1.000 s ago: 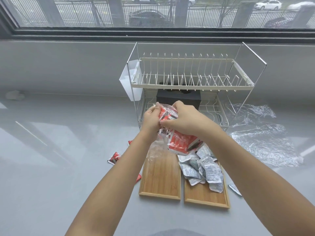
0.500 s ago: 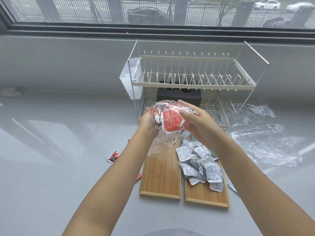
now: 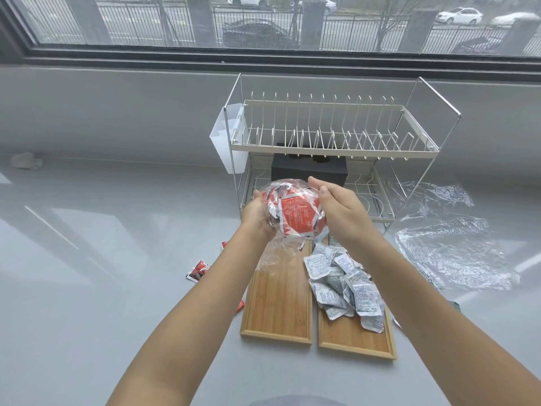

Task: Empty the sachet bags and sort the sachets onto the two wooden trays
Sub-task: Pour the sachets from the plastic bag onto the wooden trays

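Note:
A clear plastic bag of red sachets [image 3: 292,213] is held up above the far end of the two wooden trays. My left hand [image 3: 257,215] grips the bag from the left side. My right hand [image 3: 339,209] rests against its right side with the fingers stretched out. The bag's loose open end hangs down over the left wooden tray [image 3: 278,303], which is bare. The right wooden tray [image 3: 354,338] carries a pile of grey-white sachets [image 3: 342,282].
A wire dish rack [image 3: 330,142] with a white side cup and a black box stands right behind the hands. An empty crumpled clear bag [image 3: 448,238] lies at the right. Loose red sachets [image 3: 197,269] lie on the grey counter left of the trays.
Both hands turned the bag of red sachets over and lifted it slightly. The right hand went from gripping the bag's top to lying open against its side.

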